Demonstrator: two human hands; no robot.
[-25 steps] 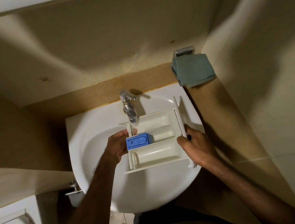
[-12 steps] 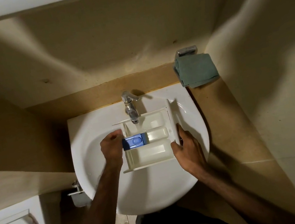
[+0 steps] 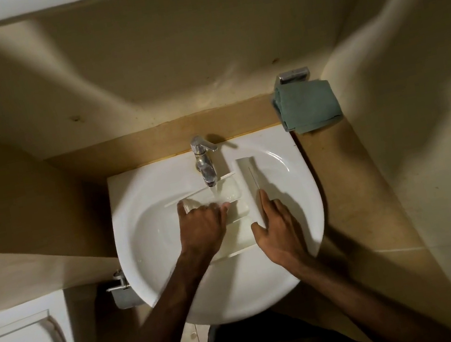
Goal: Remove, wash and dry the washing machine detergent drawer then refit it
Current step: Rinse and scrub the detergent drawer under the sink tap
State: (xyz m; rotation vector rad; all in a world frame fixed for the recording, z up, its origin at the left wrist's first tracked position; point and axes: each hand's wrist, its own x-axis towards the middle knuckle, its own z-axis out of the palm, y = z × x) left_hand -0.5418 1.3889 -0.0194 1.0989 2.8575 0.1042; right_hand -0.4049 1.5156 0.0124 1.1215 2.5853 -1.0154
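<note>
Rinsing detergent drawer [image 3: 236,196] under tap [image 3: 206,168], centre frame, long axis left-right; left hand [image 3: 202,227] spread flat inside; right hand [image 3: 276,229] pinching front panel end.

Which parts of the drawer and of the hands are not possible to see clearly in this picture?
- Head view: the middle of the detergent drawer is covered by the left hand.
- Head view: the left fingertips are blurred by water running from the tap.
- Head view: the right hand hides the drawer's front panel at its near end.
</note>
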